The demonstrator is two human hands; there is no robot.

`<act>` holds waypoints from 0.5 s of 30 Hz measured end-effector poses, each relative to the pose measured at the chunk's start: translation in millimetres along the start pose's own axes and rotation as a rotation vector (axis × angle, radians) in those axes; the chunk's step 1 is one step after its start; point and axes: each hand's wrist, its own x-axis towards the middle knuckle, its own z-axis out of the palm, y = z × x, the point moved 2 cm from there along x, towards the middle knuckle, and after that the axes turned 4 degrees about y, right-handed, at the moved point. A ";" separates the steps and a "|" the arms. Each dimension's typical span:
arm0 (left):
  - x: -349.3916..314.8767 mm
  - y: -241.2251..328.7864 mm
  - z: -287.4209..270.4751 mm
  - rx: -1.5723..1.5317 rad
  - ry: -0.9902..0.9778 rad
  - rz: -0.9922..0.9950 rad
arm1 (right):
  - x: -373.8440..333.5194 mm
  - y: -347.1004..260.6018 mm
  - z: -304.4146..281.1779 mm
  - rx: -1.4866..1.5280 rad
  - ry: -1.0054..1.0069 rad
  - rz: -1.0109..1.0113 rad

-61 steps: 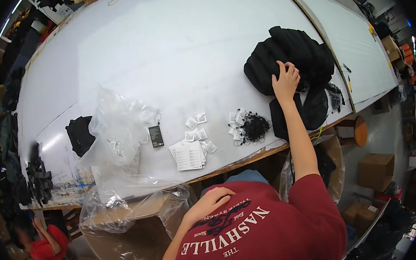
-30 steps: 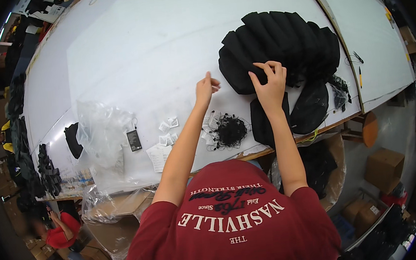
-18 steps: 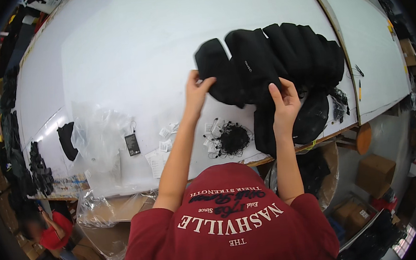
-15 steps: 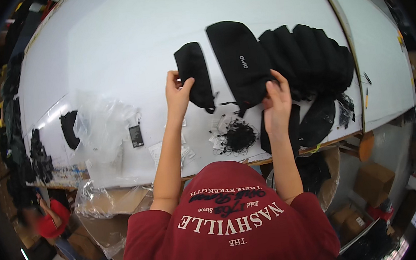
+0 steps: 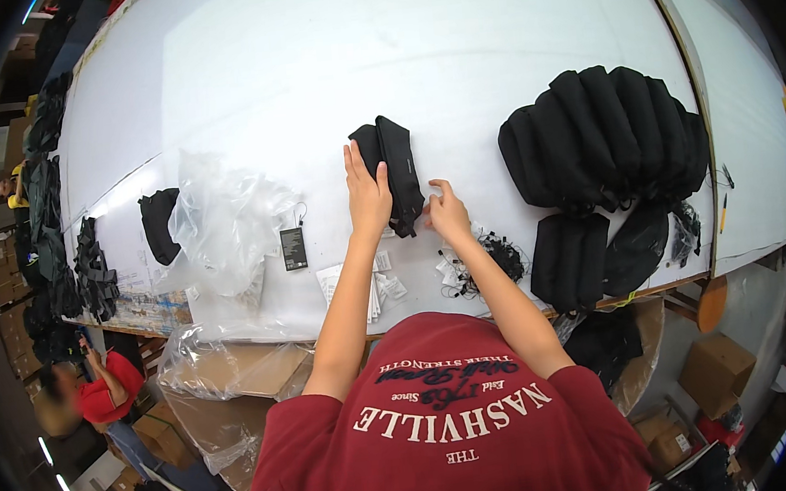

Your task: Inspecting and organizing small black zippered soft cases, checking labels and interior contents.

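A slim black fabric pouch [image 5: 398,175] lies upright on the white table in front of me, with two long panels or folds side by side. My left hand [image 5: 368,193] rests flat along its left side, fingers stretched out and thumb apart. Just off the pouch's lower right end is my right hand [image 5: 448,214], its fingers loosely bent and apart; I see nothing held in it. Close to the right wrist sits a tangled heap of thin black cords [image 5: 499,260].
A row of several black pouches [image 5: 603,138] stands at the right, with more black pouches [image 5: 567,263] below it. Clear plastic bags [image 5: 223,223], a black hang tag [image 5: 293,249] and white paper slips [image 5: 374,299] lie left. A person in red [image 5: 111,387] is at far left.
My right hand has let go of the larger pouch, which no longer shows apart from the row. The small pouch now lies under my flattened left hand. The view has shifted left.
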 end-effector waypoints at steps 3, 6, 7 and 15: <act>1.0 0.7 -2.4 0.064 -0.024 0.044 | -11.4 -11.6 -1.2 -0.054 0.199 -0.262; 4.7 7.5 -1.4 0.111 -0.167 -0.053 | -18.4 -22.1 7.5 0.077 0.117 -0.472; 6.6 12.0 0.6 0.140 -0.256 -0.131 | -13.1 -17.6 10.6 0.048 0.106 -0.518; 18.7 23.9 8.9 0.090 -0.267 0.003 | -22.1 -48.2 -25.0 0.173 -0.090 -0.376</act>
